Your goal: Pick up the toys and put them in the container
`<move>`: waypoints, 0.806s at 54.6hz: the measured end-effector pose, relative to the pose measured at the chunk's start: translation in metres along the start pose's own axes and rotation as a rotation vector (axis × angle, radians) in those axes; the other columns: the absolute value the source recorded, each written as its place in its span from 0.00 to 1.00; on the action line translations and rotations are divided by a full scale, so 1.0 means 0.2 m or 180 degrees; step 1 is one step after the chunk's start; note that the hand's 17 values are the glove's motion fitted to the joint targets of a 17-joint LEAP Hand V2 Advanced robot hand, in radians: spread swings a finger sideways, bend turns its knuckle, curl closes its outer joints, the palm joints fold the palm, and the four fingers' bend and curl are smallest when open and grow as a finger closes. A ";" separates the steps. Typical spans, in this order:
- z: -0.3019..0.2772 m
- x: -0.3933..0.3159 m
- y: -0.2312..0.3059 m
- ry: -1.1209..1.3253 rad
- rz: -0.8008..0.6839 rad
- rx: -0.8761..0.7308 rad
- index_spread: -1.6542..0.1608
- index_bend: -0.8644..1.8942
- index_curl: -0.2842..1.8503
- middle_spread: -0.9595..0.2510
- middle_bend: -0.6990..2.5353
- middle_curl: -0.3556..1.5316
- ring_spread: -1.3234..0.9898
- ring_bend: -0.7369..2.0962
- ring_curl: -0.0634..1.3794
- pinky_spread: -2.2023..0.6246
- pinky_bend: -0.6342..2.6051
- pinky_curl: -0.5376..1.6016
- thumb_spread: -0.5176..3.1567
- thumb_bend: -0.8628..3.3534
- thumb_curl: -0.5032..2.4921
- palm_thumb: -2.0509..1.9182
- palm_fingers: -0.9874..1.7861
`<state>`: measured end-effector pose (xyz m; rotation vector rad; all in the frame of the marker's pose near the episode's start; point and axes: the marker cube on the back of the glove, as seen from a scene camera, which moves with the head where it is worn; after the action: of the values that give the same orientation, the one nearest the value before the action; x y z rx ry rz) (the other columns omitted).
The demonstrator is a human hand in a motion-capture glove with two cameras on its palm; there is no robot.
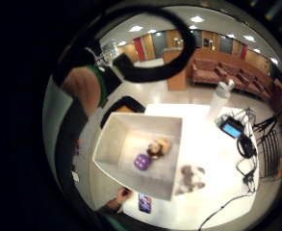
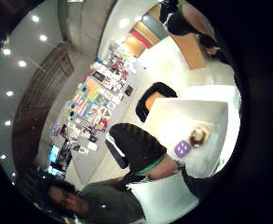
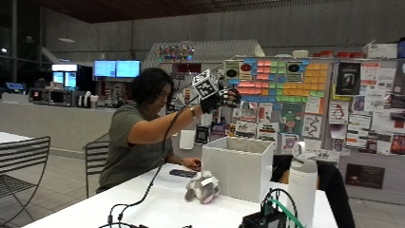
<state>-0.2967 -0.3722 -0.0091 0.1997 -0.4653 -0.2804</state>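
Container [image 3: 238, 171], white, on table [image 3: 158, 206]: I count purple die [image 1: 141, 161] and brown toy [image 1: 158, 147] inside, grey plush toy [image 3: 202, 188] just outside its wall. Gloved right hand [image 3: 218, 98] raised above container; fingers curled, apparently holding nothing.

The container [image 3: 239, 168] walls hide its contents in the outside view; the plush toy [image 1: 192, 177] beside it is blurred.

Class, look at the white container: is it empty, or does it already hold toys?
Not empty: the white container holds a purple die and a brown plush toy.
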 end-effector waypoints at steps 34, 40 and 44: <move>0.76 1.27 1.16 0.0522 0.1792 -0.0594 0.67 0.39 0.43 0.63 0.29 0.52 0.48 0.44 0.29 0.77 0.48 0.41 0.54 0.23 0.29 0.57 0.41; 0.80 1.31 1.18 0.0608 0.1764 -0.0507 0.67 0.36 0.40 0.64 0.28 0.51 0.49 0.45 0.30 0.76 0.50 0.42 0.54 0.24 0.30 0.61 0.42; 0.83 1.33 1.19 0.0502 0.1728 -0.0495 0.67 0.37 0.39 0.64 0.30 0.51 0.49 0.44 0.29 0.76 0.51 0.42 0.54 0.25 0.31 0.62 0.43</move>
<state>-0.0934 -0.2508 0.3063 -0.0602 -0.3240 0.2299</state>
